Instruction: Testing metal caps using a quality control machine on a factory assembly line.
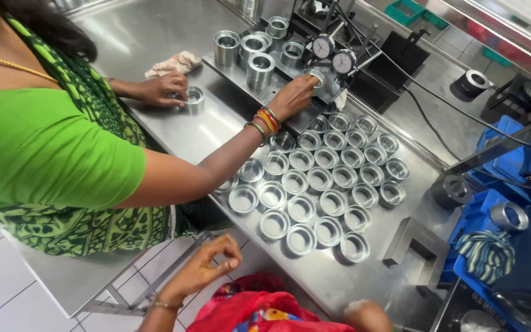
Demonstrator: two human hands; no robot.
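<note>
My left hand (201, 267) hangs below the steel table's front edge (241, 227), fingers curled in with nothing seen in them. My right hand (367, 315) shows only partly at the bottom edge, against the table's rim; its fingers are hidden. Several short metal rings (321, 184) lie in rows on the table in front of me. A co-worker in a green top reaches across. One of that person's hands (296, 93) is at a fixture with two dial gauges (333, 55), and the other hand (164, 88) rests on a single ring (193, 97).
Taller metal sleeves (259, 66) stand on a raised plate at the back. A crumpled cloth (176, 61) lies near the co-worker. A U-shaped steel block (416, 246) sits right of the rings. Blue crates (511, 166) with a striped cloth (487, 255) are at the right.
</note>
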